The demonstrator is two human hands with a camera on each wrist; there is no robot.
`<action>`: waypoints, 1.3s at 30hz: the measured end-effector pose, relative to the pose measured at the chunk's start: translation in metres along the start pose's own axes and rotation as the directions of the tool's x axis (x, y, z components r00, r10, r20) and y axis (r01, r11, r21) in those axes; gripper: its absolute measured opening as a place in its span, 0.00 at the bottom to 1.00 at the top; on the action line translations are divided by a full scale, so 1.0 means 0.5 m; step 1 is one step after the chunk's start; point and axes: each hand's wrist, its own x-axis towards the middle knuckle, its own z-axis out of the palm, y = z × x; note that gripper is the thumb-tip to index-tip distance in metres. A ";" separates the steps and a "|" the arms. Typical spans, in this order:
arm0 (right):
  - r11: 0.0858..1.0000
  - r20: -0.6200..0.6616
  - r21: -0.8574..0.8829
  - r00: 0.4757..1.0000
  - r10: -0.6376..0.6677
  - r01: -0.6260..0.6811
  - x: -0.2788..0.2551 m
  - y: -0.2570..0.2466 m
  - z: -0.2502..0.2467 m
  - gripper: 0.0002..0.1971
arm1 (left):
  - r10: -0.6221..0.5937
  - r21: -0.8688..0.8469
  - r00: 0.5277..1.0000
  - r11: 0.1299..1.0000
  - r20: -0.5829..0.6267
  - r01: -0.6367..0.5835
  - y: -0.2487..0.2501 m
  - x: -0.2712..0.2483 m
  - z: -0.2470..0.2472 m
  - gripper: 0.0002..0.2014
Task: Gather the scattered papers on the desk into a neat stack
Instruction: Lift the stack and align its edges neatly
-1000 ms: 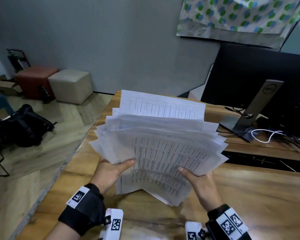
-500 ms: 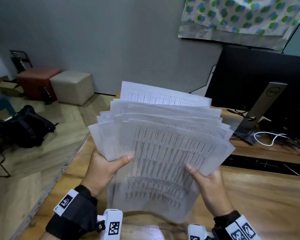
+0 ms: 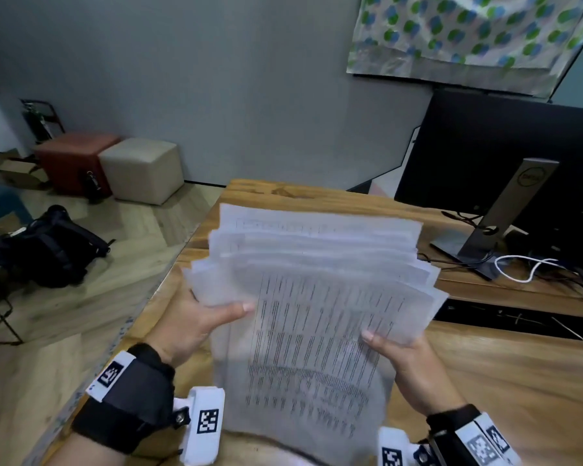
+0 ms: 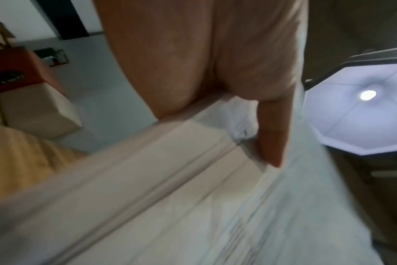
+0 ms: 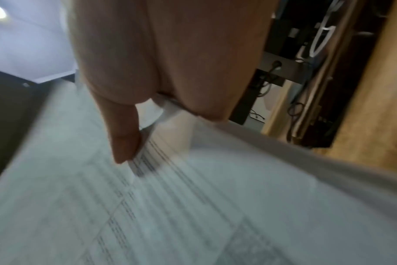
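A fanned bundle of printed white papers (image 3: 317, 297) stands upright over the wooden desk (image 3: 505, 381), blurred by motion. My left hand (image 3: 196, 324) grips its left edge, thumb on the front sheet. My right hand (image 3: 401, 354) grips the right edge, thumb on the front too. The sheets' upper edges are staggered. In the left wrist view my left hand's thumb (image 4: 272, 136) lies on the papers (image 4: 193, 206). In the right wrist view my right hand's thumb (image 5: 125, 136) presses the printed papers (image 5: 193, 206). The fingers behind the bundle are hidden.
A black monitor (image 3: 505, 156) on a grey stand (image 3: 498, 216) sits at the desk's back right, with a white cable (image 3: 522, 270) and dark wires beside it. Off the desk's left edge are a beige cube stool (image 3: 142, 169), a red stool (image 3: 71, 159) and a black bag (image 3: 51, 247).
The bundle rose towards the camera and then dropped back down towards the desk, held in both hands throughout. It now shows motion blur.
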 end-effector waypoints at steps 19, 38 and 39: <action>0.991 0.034 0.041 0.991 0.130 -0.131 -0.005 0.039 0.017 0.34 | -0.235 -0.009 0.972 0.972 -0.030 0.235 -0.130 -0.036 0.025 0.30; 0.962 -0.227 -0.100 0.936 -0.270 0.254 -0.033 0.041 0.070 0.23 | -0.023 0.075 0.977 0.996 -0.212 0.039 -0.105 -0.034 0.059 0.18; 0.957 -0.226 -0.083 0.930 -0.290 0.279 -0.034 0.031 0.067 0.23 | -0.004 0.067 0.979 0.998 -0.205 0.018 -0.093 -0.031 0.059 0.17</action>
